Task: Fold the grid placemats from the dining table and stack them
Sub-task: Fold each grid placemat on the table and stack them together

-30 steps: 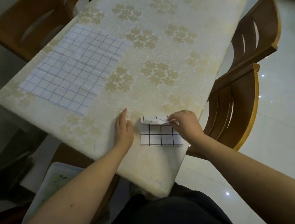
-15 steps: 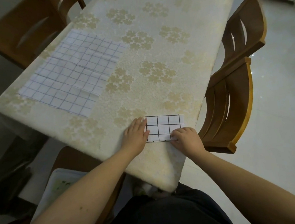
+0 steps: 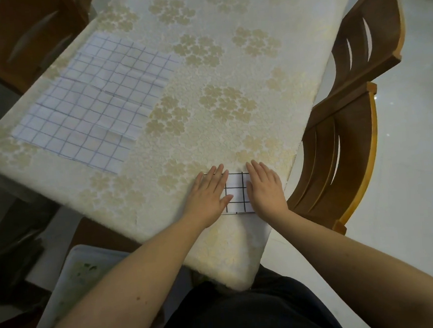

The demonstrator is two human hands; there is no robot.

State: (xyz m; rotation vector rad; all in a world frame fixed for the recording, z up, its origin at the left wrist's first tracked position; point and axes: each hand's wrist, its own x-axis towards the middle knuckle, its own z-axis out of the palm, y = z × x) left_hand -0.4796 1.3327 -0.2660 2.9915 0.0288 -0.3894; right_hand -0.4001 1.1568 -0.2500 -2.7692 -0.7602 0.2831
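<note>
- Your cream dining table with its gold flower-patterned cloth (image 3: pixel 230 90) fills the view.
- A large unfolded white placemat with a blue grid (image 3: pixel 97 106) lies flat at its far left.
- A small folded white placemat with a black grid (image 3: pixel 237 194) sits near the close right corner.
- Your left hand (image 3: pixel 207 198) and right hand (image 3: pixel 265 189) both press flat on it, fingers spread.

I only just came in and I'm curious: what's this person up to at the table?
A person is folding grid placemats. Both hands, the left hand and the right hand, lie flat on a small folded placemat near the close edge of the dining table, pressing it down. A second placemat, bigger and fully spread out, lies unfolded farther off on the left side. Wooden chairs stand around the table.
</note>
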